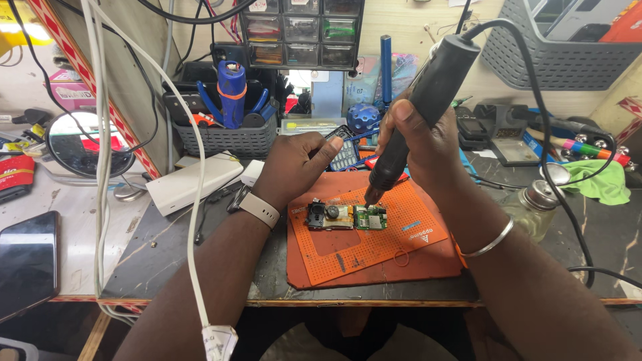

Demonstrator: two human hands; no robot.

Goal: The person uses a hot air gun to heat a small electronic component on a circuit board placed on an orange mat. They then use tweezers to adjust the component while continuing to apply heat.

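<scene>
My right hand (pixel 418 144) grips a thick black corded tool (pixel 421 107) like a pen, its tip just above a small green circuit board (pixel 370 218). The board lies on an orange work mat (pixel 374 254), joined to a beige piece with black parts (pixel 324 215) on its left. My left hand (pixel 297 164), with a pale watch on the wrist, rests fingers curled at the mat's far left edge, just above the board, holding nothing that I can see. A dark calculator-like device (pixel 346 152) lies right behind its fingertips.
A grey basket (pixel 224 137) with a blue tool and pliers stands at the back left, a drawer cabinet (pixel 301 33) above. A white box (pixel 194 180) and a phone (pixel 27 264) lie left. A glass bottle (pixel 531 207) and green cloth (pixel 602 180) sit right. White cables (pixel 100 134) hang in front.
</scene>
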